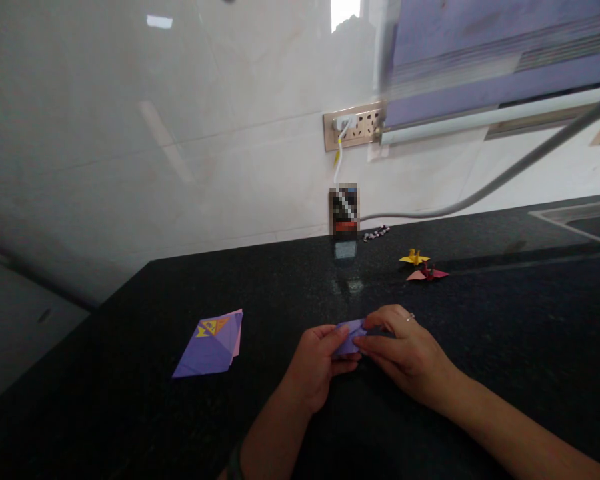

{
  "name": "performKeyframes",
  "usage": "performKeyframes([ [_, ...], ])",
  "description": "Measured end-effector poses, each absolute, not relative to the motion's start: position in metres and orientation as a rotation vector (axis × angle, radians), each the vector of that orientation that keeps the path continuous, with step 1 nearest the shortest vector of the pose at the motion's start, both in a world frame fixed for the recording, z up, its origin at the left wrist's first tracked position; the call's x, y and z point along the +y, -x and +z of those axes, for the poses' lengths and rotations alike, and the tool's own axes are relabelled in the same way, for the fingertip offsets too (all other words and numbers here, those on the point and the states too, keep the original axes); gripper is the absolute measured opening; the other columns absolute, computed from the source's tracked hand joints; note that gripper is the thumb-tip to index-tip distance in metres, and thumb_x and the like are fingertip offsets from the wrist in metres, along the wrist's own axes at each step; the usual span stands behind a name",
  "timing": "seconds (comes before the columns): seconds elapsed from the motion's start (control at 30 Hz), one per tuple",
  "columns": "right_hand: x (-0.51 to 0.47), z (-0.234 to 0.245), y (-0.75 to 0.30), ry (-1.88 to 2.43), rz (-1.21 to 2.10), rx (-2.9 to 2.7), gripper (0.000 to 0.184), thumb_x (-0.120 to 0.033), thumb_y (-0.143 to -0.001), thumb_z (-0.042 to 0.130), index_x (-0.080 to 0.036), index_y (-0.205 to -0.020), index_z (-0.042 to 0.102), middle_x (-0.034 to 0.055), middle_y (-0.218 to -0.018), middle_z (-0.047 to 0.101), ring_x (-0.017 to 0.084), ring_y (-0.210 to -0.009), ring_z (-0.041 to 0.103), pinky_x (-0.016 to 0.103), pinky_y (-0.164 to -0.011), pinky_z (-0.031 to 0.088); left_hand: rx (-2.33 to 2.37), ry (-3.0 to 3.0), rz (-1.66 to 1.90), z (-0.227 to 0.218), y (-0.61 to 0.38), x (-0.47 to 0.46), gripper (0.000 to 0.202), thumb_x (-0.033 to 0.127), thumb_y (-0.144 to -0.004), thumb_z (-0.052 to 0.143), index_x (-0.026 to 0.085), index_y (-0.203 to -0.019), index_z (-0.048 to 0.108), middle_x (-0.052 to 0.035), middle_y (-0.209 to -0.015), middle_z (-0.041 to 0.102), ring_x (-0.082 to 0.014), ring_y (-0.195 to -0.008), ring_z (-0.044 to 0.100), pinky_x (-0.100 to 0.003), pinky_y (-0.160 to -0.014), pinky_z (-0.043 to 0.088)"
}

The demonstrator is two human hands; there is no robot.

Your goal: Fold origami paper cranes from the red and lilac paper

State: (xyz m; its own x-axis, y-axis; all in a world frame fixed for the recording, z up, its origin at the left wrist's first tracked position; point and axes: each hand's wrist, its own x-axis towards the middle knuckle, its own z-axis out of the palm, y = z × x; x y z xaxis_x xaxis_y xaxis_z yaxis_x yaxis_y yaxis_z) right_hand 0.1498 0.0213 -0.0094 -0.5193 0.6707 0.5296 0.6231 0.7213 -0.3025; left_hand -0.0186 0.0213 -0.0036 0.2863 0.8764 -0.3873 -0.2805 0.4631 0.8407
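A small folded piece of purple paper (349, 339) is held between both hands above the dark countertop. My left hand (320, 360) grips its left side, thumb on top and fingers beneath. With thumb and fingers, my right hand (405, 350) pinches the paper's right edge; a ring is on one finger. The paper's far and lower parts are partly hidden by the fingers. To the left lies a flat stack of purple and pink paper (210, 353) with small yellow and orange pieces on it. A yellow paper crane (415, 257) and a red-pink paper crane (427, 273) sit beyond my right hand.
Against the wall stands a blurred-out phone-like device (345, 210), joined by a white cable to a wall socket (353, 127). Beside it lies a beaded strand (377, 233). A grey hose (480, 190) runs to the right, near a sink edge (575, 217). The countertop (145, 320) ends at left.
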Motion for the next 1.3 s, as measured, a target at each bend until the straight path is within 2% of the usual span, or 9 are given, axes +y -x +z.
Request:
performKeyframes([
  [0.2, 0.025, -0.010, -0.152, 0.982, 0.058, -2.255, 0.021, -0.017, -0.079, 0.048, -0.021, -0.093, 0.063, 0.0073, -0.085, 0.055, 0.019, -0.080, 0.048, 0.032, -0.067, 0.040, 0.723, -0.519, 0.850, -0.002, 0.020, 0.022, 0.032, 0.038, -0.076, 0.050, 0.009, -0.088, 0.061, -0.0092, -0.076, 0.062, -0.0176, -0.074, 0.058, -0.033, -0.072, 0.043],
  [0.3, 0.025, -0.009, -0.152, 1.014, 0.052, -2.241, 0.020, -0.018, -0.080, 0.048, -0.020, -0.092, 0.063, 0.0072, -0.083, 0.055, 0.018, -0.079, 0.048, 0.032, -0.067, 0.040, 0.721, -0.582, 0.875, -0.003, 0.018, 0.019, 0.028, 0.035, -0.076, 0.051, 0.009, -0.083, 0.062, -0.0094, -0.076, 0.063, -0.0178, -0.078, 0.058, -0.034, -0.078, 0.040],
  [0.47, 0.023, -0.006, -0.150, 1.046, 0.078, -2.250, 0.016, -0.024, -0.079, 0.051, -0.019, -0.087, 0.064, 0.0074, -0.082, 0.056, 0.019, -0.080, 0.048, 0.032, -0.067, 0.040, 0.838, -0.729, 0.907, -0.008, 0.009, 0.014, 0.027, 0.035, -0.077, 0.051, 0.010, -0.075, 0.062, -0.0074, -0.073, 0.063, -0.0144, -0.072, 0.056, -0.032, -0.077, 0.038],
  [0.67, 0.023, -0.007, -0.147, 1.062, 0.171, -2.221, 0.016, -0.022, -0.079, 0.051, -0.020, -0.088, 0.063, 0.0066, -0.081, 0.057, 0.019, -0.080, 0.049, 0.032, -0.068, 0.040, 0.962, -0.854, 0.957, -0.009, 0.005, 0.014, 0.028, 0.035, -0.075, 0.051, 0.010, -0.071, 0.063, -0.0064, -0.069, 0.062, -0.0156, -0.072, 0.055, -0.032, -0.077, 0.038],
  [0.87, 0.020, -0.006, -0.144, 1.049, 0.268, -2.194, 0.014, -0.020, -0.079, 0.050, -0.020, -0.083, 0.063, 0.0058, -0.081, 0.057, 0.018, -0.080, 0.049, 0.033, -0.069, 0.041, 0.972, -1.015, 1.001, -0.009, 0.005, 0.016, 0.025, 0.029, -0.079, 0.047, 0.011, -0.084, 0.063, -0.0058, -0.076, 0.062, -0.0153, -0.073, 0.054, -0.031, -0.076, 0.038],
  [0.97, 0.021, -0.007, -0.146, 1.094, 0.308, -2.062, 0.014, -0.020, -0.077, 0.051, -0.019, -0.088, 0.061, 0.0065, -0.086, 0.056, 0.019, -0.084, 0.050, 0.034, -0.072, 0.041, 1.052, -1.092, 1.013, -0.008, 0.007, 0.017, 0.024, 0.026, -0.078, 0.047, 0.012, -0.090, 0.062, -0.0060, -0.081, 0.062, -0.0156, -0.075, 0.054, -0.030, -0.075, 0.039],
  [1.1, 0.025, -0.013, -0.145, 1.228, 0.635, -1.803, 0.032, -0.027, -0.076, 0.052, -0.019, -0.107, 0.051, 0.0059, -0.088, 0.057, 0.017, -0.079, 0.054, 0.029, -0.064, 0.045, 1.071, -1.168, 0.920, -0.007, 0.007, 0.017, 0.025, 0.025, -0.077, 0.048, 0.012, -0.092, 0.062, -0.0070, -0.081, 0.063, -0.0164, -0.074, 0.054, -0.030, -0.072, 0.040],
  [1.2, 0.027, -0.017, -0.142, 1.212, 1.030, -1.634, 0.025, -0.029, -0.076, 0.052, -0.018, -0.099, 0.055, 0.0006, -0.071, 0.057, 0.014, -0.065, 0.054, 0.026, -0.059, 0.044, 1.010, -1.195, 0.903, -0.007, 0.006, 0.015, 0.024, 0.026, -0.077, 0.049, 0.013, -0.092, 0.062, -0.0065, -0.081, 0.063, -0.0168, -0.076, 0.055, -0.030, -0.073, 0.040],
  [1.3, 0.028, -0.016, -0.139, 1.217, 1.284, -1.387, 0.025, -0.033, -0.074, 0.054, -0.017, -0.094, 0.056, -0.0010, -0.065, 0.056, 0.011, -0.056, 0.051, 0.022, -0.051, 0.041, 1.029, -1.169, 0.956, -0.006, 0.008, 0.015, 0.020, 0.027, -0.074, 0.054, 0.012, -0.084, 0.063, -0.0070, -0.080, 0.064, -0.0173, -0.076, 0.056, -0.029, -0.073, 0.041],
])
